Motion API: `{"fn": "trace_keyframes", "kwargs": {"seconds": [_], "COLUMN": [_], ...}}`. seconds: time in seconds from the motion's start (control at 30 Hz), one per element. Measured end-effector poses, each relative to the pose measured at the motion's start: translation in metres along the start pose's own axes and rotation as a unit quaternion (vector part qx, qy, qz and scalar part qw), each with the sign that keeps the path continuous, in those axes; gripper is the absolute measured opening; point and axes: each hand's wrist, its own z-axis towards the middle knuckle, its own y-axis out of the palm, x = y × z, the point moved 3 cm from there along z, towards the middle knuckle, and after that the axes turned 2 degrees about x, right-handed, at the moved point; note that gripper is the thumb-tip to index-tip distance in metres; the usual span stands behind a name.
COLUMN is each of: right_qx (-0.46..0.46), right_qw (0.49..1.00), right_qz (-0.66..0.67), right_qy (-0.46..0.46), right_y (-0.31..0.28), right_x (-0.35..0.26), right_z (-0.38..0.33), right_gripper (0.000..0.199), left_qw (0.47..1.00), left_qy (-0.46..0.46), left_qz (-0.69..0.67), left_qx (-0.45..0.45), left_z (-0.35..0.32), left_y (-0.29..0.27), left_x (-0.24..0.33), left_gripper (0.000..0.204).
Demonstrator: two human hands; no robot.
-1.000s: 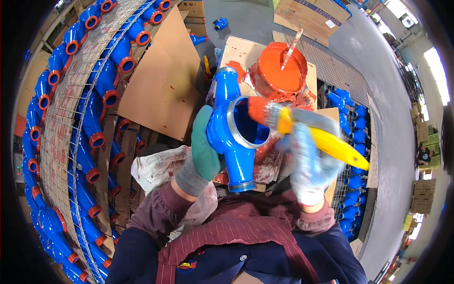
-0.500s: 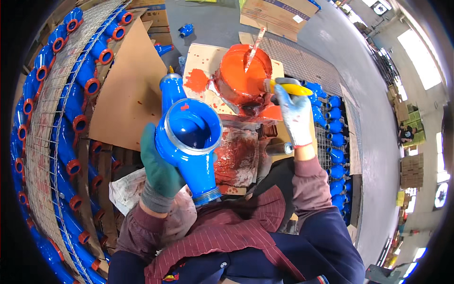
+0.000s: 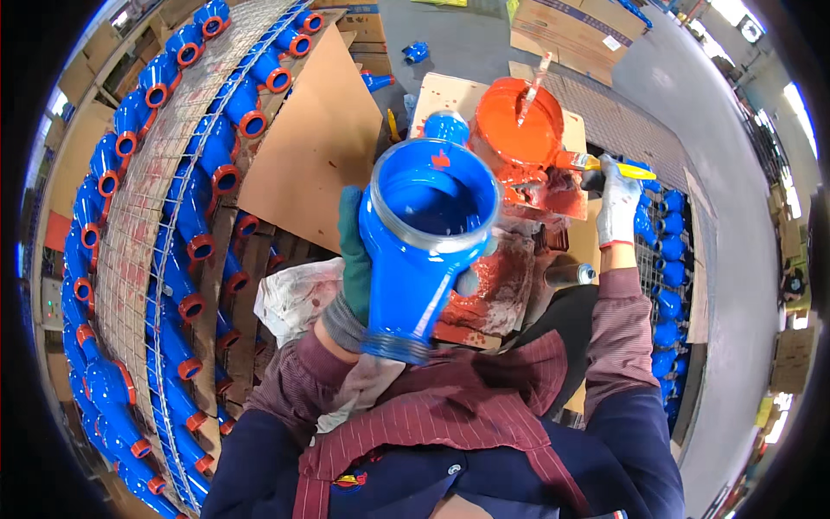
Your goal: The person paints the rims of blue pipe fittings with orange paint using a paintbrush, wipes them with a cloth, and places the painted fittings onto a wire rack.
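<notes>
Grasping the blue casting (image 3: 411, 281) with the left hand (image 3: 353, 259) near the worktop's (image 3: 435, 92) left edge; clenching the brush (image 3: 635, 172) in the right hand (image 3: 619, 206) beside the paint pail (image 3: 494, 155), no longer at the casting (apparently applying nothing now).

Glossy blue tubular metal fitting (image 3: 406, 290), red-flecked inside; yellow-handled paintbrush (image 3: 637, 172); my green-gloved left hand (image 3: 354, 259); my white-gloved right hand (image 3: 618, 201); my pinstriped maroon cloth apron (image 3: 432, 415).

1. Pipe fitting (image 3: 413, 298): smooth, glossy painted body, bare metal rim, threaded metal end.
2. Paint bucket (image 3: 488, 154): wet, shiny paint (image 3: 520, 134) inside, rough, caked outer wall.
3. Paintbrush (image 3: 591, 163), right of the paint bucket: smooth, plastic-looking handle (image 3: 637, 172).
4. Cardboard sheet (image 3: 316, 143), left of the paint bucket: matt paperboard.
5. Left hand (image 3: 353, 255): matt, cloth-like glove (image 3: 354, 268), knitted cuff.
</notes>
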Motion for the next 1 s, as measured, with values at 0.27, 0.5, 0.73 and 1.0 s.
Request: {"fn": "trace_keyframes", "kwargs": {"seconds": [0.27,0.5,0.73,1.0], "right_qx": [-0.072,-0.239,-0.245,-0.158], "right_qw": [0.963,0.968,0.934,0.941], "right_qz": [0.254,-0.017,-0.044,-0.085], "right_qy": [0.053,-0.076,-0.255,-0.287], "right_y": [-0.048,-0.019,-0.018,-0.056], "right_x": [-0.075,-0.173,-0.19,-0.16], "right_z": [-0.084,-0.138,-0.172,-0.208], "right_gripper": [0.026,0.032,0.027,0.016], "left_qw": [0.692,0.325,0.343,0.806], "left_qy": [0.155,0.436,0.431,0.169], "left_qz": [0.701,0.784,0.783,0.565], "left_qx": [-0.074,-0.298,-0.287,0.054], "left_z": [-0.045,-0.049,-0.051,-0.042], "left_y": [0.065,0.085,0.073,0.073], "left_x": [-0.023,-0.027,-0.038,-0.058], "left_gripper": [0.102,0.062,0.073,0.096]}}
